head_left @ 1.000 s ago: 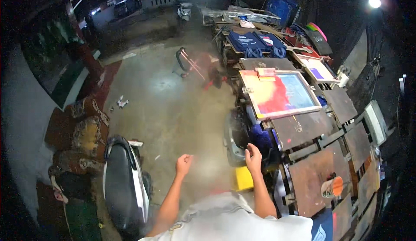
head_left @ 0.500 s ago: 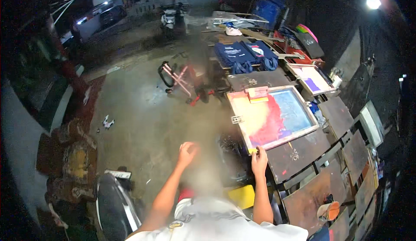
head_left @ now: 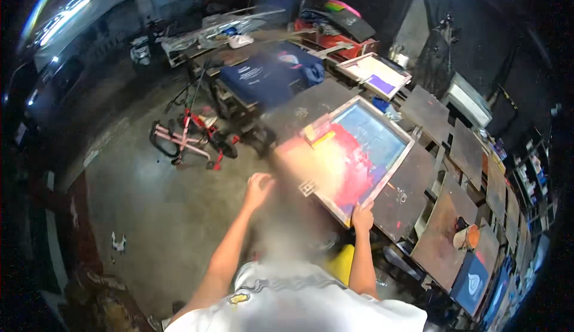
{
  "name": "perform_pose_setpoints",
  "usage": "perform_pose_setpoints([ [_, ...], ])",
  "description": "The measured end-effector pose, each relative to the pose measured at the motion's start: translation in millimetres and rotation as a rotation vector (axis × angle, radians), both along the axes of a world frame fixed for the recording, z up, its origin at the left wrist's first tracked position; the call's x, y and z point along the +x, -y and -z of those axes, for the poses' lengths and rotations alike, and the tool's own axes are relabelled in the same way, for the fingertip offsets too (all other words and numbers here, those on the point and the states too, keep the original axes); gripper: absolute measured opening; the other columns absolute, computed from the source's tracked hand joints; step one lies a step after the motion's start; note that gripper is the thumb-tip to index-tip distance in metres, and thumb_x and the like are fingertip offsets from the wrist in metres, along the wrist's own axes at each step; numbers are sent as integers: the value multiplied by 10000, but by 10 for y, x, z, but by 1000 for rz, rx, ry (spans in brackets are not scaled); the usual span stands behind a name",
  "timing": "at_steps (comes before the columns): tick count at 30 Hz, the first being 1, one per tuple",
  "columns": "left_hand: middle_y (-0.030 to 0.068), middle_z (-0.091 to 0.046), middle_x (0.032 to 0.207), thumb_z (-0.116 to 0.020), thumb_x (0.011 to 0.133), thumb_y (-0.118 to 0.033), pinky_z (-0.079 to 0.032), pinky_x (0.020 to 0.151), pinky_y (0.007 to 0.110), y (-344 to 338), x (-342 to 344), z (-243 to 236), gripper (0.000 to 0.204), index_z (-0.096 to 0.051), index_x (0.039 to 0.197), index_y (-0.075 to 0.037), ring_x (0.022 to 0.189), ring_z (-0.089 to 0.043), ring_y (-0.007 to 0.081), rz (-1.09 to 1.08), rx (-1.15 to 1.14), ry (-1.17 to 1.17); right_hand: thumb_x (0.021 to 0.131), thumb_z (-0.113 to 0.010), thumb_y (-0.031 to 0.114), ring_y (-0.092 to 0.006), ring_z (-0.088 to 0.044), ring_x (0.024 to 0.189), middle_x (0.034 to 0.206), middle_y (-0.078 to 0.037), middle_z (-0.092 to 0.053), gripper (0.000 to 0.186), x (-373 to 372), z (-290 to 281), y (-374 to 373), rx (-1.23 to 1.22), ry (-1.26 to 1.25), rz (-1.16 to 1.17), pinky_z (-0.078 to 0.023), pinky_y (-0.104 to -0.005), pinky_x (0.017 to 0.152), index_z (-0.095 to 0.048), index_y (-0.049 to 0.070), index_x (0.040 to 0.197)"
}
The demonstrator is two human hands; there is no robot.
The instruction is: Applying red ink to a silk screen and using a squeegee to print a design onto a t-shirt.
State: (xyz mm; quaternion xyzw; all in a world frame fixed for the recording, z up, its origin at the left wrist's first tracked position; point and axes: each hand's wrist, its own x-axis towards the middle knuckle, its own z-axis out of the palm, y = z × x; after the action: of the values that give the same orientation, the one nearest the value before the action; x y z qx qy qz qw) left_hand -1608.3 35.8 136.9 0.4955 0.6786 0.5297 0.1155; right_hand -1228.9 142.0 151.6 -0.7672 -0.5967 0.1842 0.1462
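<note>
A wooden-framed printing screen lies tilted over a dark board, its mesh smeared with yellow, red and purple ink beside a blue area. My right hand grips the near corner of its frame. On the inked mesh, toward the far left side, rests a squeegee with a pinkish handle and yellow ink along it. A pale hinge-like clip is fixed at the screen's left edge. My left hand hovers left of the screen, apart from it, fingers curled; a blurred patch hides its fingertips and anything in them.
Dark printing boards stand in rows to the right, one bearing an orange-topped tub. Navy printed bags lie beyond the screen. A second screen sits farther back. A pink-and-red child's bike stands on the floor at left.
The view has swung to the right, so the screen appears rotated and the bike farther left. My right hand stays at the frame's near corner. The left hand remains curled beside the screen.
</note>
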Motion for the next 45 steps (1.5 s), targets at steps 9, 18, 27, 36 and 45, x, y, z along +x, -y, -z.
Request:
perform_pose_setpoints([
  [9, 138, -681, 1032, -725, 878, -283, -468, 940, 439, -930, -1109, 285, 262, -705, 1019, -64, 1005, -620, 339, 162, -99, -33, 903, -604, 420, -518, -626, 1051, 1079, -378, -648, 732, -501, 129, -288, 133, -100, 206, -492, -541, 927, -407, -43, 1435],
  [18, 124, -603, 1185, -701, 876, -277, -414, 994, 471, -1978, -1174, -425, 344, -631, 1151, -83, 1188, -495, 351, 244, -245, -396, 909, -612, 512, -508, -653, 986, 1001, -354, -672, 615, -668, 39, -480, 84, 15, 277, -514, -545, 883, -621, -67, 1116],
  [27, 255, -705, 1032, -323, 1046, -455, -503, 894, 552, -3340, -1250, -326, 553, -676, 1120, -36, 1017, -663, 438, 243, -678, -409, 922, -580, 563, -496, -673, 904, 902, -331, -686, 634, -751, 40, -877, 98, 58, 376, -523, -552, 839, -631, -59, 1028],
  [36, 223, -725, 925, -318, 1047, -479, -530, 841, 525, -3827, -1222, 59, 621, -766, 942, -62, 905, -700, 420, 109, -656, -504, 906, -594, 596, -490, -682, 793, 796, -307, -681, 632, -676, 188, -1193, 76, 122, 392, -539, -555, 747, -637, -34, 895],
  [45, 231, -722, 919, -255, 1044, -521, -522, 860, 518, -4255, -1254, 112, 698, -770, 945, -59, 921, -693, 434, 133, -652, -500, 917, -605, 551, -470, -684, 750, 761, -281, -681, 566, -665, 265, -1618, 102, 142, 348, -543, -542, 718, -650, -13, 916],
])
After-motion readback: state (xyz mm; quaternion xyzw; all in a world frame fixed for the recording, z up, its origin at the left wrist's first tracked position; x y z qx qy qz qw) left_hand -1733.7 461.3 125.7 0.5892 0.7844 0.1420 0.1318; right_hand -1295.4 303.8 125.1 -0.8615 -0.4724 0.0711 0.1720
